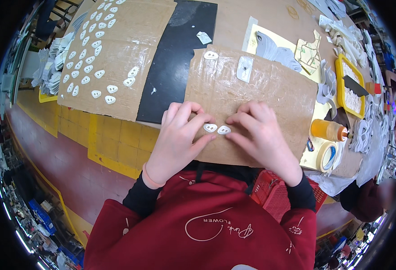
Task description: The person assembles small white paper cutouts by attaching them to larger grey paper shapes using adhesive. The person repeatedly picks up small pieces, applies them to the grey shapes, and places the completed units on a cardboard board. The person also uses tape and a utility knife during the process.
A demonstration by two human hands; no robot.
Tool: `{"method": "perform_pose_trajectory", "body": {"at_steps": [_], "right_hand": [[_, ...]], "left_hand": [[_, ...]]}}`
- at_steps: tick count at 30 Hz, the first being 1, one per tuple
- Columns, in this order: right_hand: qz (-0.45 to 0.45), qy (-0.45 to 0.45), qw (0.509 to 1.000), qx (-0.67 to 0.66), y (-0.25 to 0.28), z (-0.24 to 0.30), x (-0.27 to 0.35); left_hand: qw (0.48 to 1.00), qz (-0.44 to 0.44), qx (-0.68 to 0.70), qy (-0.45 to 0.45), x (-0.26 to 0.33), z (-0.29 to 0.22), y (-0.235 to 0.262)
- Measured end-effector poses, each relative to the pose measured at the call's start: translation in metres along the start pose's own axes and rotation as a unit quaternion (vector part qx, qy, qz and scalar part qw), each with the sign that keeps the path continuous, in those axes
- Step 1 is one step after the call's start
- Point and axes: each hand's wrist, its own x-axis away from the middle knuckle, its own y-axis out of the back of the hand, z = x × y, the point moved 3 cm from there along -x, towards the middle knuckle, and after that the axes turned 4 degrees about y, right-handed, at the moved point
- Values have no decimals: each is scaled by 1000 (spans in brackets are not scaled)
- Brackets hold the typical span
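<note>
Two small white rounded-triangular pieces, each with two dark holes, are side by side over a cardboard sheet (270, 99) in front of me. My left hand (182, 130) has its thumb and index finger closed about the edges of the left white piece (210, 128). At the right white piece (224, 130), the thumb and index finger of my right hand (260, 132) pinch from the other side. The near corners of the pieces almost meet. Another such piece (210, 55) lies at the sheet's far left corner, close to a pale flat patch (244, 69) with a dark spot.
Many similar white pieces lie on a second cardboard sheet (121, 49) at left, beyond a black board (175, 58). On the right are a bottle of amber liquid (327, 130), a tape roll (327, 156), a yellow tray (363, 90) and stacked grey cutouts (274, 51). A red basket (274, 198) sits below.
</note>
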Motion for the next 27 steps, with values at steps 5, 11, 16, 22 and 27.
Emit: {"method": "perform_pose_trajectory", "body": {"at_steps": [5, 11, 16, 22, 27], "right_hand": [[-19, -27, 999, 36, -19, 7, 9], [-48, -76, 995, 35, -26, 17, 11], [-42, -94, 994, 47, -32, 21, 13], [-38, -82, 995, 36, -42, 19, 18], [-48, -72, 996, -18, -43, 19, 22]], "left_hand": [[1000, 11, -26, -5, -3, -2, -3], [997, -16, -79, 4, 4, -10, -3], [996, -18, -83, -3, 4, -10, -4], [997, -10, -74, -18, 4, -10, -8], [999, -26, -25, -2, 3, -9, -7]]}}
